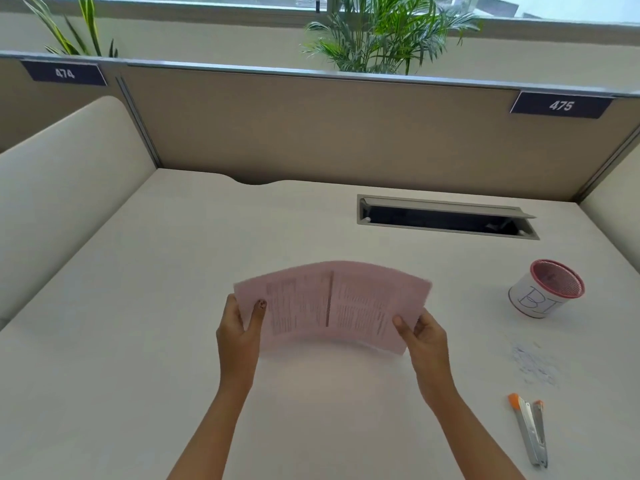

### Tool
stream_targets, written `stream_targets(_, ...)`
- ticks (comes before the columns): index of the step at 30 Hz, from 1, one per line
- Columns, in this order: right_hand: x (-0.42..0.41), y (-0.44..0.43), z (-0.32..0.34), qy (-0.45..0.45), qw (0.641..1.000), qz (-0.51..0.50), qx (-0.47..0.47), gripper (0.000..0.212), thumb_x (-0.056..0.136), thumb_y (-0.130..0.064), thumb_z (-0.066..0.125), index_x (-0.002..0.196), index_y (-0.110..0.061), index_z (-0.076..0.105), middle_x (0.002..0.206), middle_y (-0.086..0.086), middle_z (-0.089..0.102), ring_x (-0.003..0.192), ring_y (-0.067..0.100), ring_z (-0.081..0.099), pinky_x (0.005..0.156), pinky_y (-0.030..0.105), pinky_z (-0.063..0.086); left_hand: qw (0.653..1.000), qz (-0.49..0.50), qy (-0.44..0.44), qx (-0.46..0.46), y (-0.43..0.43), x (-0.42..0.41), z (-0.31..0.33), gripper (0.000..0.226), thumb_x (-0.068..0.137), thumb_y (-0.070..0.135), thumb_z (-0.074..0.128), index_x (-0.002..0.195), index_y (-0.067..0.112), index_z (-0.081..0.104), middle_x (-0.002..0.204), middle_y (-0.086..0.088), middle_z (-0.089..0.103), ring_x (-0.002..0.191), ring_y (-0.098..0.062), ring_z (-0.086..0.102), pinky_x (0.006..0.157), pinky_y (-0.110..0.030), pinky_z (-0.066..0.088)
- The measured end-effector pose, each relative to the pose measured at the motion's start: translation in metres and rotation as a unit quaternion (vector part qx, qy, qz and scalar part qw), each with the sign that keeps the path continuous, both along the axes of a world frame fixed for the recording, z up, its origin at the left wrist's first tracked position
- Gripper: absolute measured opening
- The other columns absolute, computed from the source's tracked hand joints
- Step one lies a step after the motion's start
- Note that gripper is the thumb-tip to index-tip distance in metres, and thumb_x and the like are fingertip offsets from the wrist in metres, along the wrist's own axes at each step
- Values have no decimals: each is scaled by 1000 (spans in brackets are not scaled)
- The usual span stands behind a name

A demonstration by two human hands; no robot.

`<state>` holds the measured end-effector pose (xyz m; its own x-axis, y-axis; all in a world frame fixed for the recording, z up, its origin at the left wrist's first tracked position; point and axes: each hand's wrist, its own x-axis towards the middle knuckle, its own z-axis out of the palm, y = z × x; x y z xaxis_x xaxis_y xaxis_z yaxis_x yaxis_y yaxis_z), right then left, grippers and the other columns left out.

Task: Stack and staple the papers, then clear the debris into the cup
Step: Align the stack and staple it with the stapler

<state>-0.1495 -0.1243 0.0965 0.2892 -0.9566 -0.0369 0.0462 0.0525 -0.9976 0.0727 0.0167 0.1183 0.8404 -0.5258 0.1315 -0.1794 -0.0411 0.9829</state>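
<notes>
Both hands hold the pink papers (332, 306) well to the left of the cup (545, 289), over the middle of the bench (138, 341). The left hand (239, 330) pinches the short edge farther from the cup, thumb on the printed face and fingers (230, 315) curled behind. The right hand (424, 337) pinches the edge nearer the cup in the same way. The papers bow upward between them and are blurred, so the number of sheets cannot be told. The cup stands upright, white with a red rim and blue letters on its side. A scatter of small pale debris (535, 363) lies on the near side of the cup, apart from it. The stapler (530, 431), grey with orange tips, lies beyond the debris, nearer the person. A cable slot (446, 218) opens behind the cup, to its left.
</notes>
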Motion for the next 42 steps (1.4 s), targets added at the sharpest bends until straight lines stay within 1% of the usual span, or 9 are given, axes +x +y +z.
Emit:
stream_targets(2, -1, 1, -7, 23, 999, 27, 11, 29, 90, -15, 61, 119, -15, 63, 106, 0, 73, 100, 15, 69, 83, 27, 56, 1000, -5, 13, 9, -1, -3, -4, 12, 96, 24, 55, 96, 36, 54, 95, 5, 66, 89, -12, 63, 65, -13, 52)
stream_targets(5, 0, 3, -11, 26, 1000, -2, 5, 22, 93, -15, 57, 114, -16, 64, 103, 1, 73, 99, 20, 68, 80, 26, 55, 1000, 9, 10, 9, -2, -8, -3, 14, 98, 22, 52, 96, 35, 54, 96, 6, 65, 91, -12, 63, 64, -10, 52)
stream_targets(10, 1, 3, -10, 18, 999, -29, 8, 23, 92, -13, 58, 114, -12, 63, 106, 4, 72, 102, 23, 67, 90, 37, 53, 999, 34, 0, -6, 0, -12, -3, 10, 97, 18, 53, 106, 16, 52, 94, 6, 61, 88, -8, 60, 62, -5, 49)
stream_targets(16, -2, 2, -16, 35, 999, -6, 13, 25, 92, -18, 59, 117, -18, 64, 107, -1, 72, 103, 18, 67, 88, 36, 54, 1000, 24, -3, 10, 3, -14, -13, 10, 95, 21, 56, 99, 12, 53, 92, 3, 64, 86, -13, 61, 63, -8, 49)
stream_targets(23, -1, 2, -14, 29, 999, -19, 3, 25, 92, -16, 59, 116, -18, 63, 107, -1, 72, 101, 17, 67, 87, 34, 53, 1000, 28, -6, -11, 3, -13, -10, 10, 94, 13, 58, 100, 11, 50, 95, 4, 64, 91, -10, 63, 66, -7, 51)
stream_targets(27, -3, 2, -22, 54, 998, -6, 15, 27, 91, -14, 61, 118, -16, 63, 108, -3, 72, 104, 15, 66, 91, 32, 52, 1000, 9, 4, 6, 1, -12, -15, 19, 93, 9, 59, 107, 19, 51, 99, 12, 63, 97, -7, 62, 70, -4, 50)
stream_targets(30, -3, 1, -19, 50, 999, -17, 8, 26, 92, -13, 60, 118, -16, 63, 106, -2, 72, 100, 14, 67, 88, 31, 52, 1000, 16, 0, 10, 0, -13, -16, 18, 95, 10, 55, 109, 20, 52, 98, 12, 62, 95, -11, 62, 70, -2, 49)
stream_targets(38, -7, -2, -28, 85, 996, -9, 16, 28, 91, -14, 61, 119, -14, 63, 107, -2, 71, 101, 14, 66, 88, 29, 52, 998, 22, -7, 57, 0, -18, -27, 15, 97, 10, 53, 111, 14, 51, 107, -6, 64, 96, -23, 61, 68, -9, 49)
stream_targets(42, -8, 2, -34, 130, 991, -13, 16, 17, 91, -16, 61, 104, -27, 65, 98, -8, 71, 96, 14, 67, 87, 33, 53, 996, 34, -8, 79, 1, -21, -27, 13, 98, 10, 51, 108, 16, 48, 104, -5, 62, 92, -22, 59, 65, -10, 46)
